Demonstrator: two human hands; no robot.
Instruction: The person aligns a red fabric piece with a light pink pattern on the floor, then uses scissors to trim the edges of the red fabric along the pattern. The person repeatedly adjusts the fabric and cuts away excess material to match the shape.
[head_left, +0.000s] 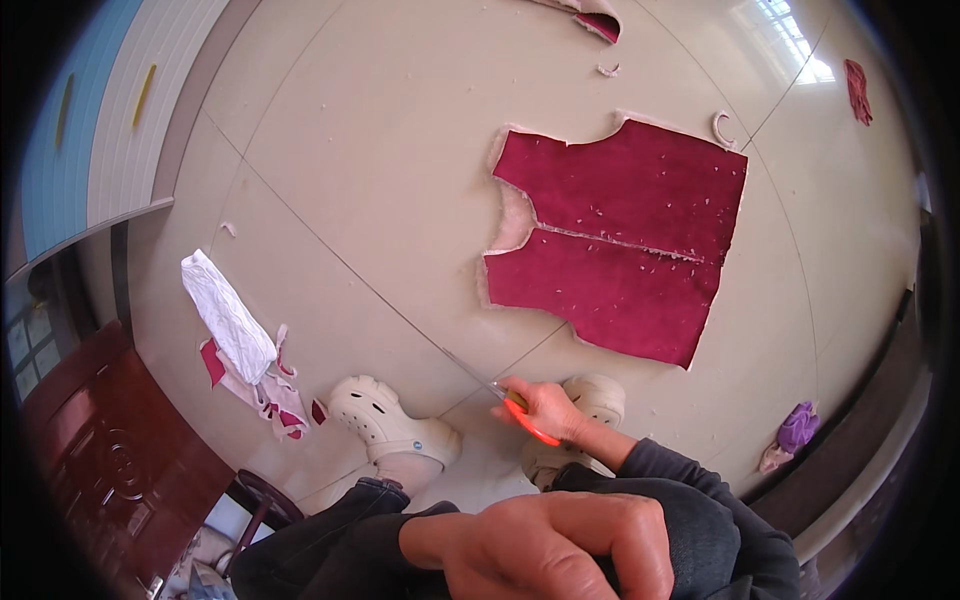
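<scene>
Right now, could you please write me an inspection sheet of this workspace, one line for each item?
Surface: glossy beige tiled floor, sprinkled with small light snippets.
Job's things: dark red fabric panel with pale edging, cut to a garment shape, flat on the floor; orange-handled scissors, blades low over the floor.
Clutter: white rolled cloth on red and pink offcuts; purple cloth bundle near the wall; red scrap far right.
Grippers: right hand grips the scissors; left hand rests on the knee, holding nothing visible.
Cables: nothing seen.
Surroundings: dark red wooden door at left; white perforated clogs on the person's feet.
</scene>
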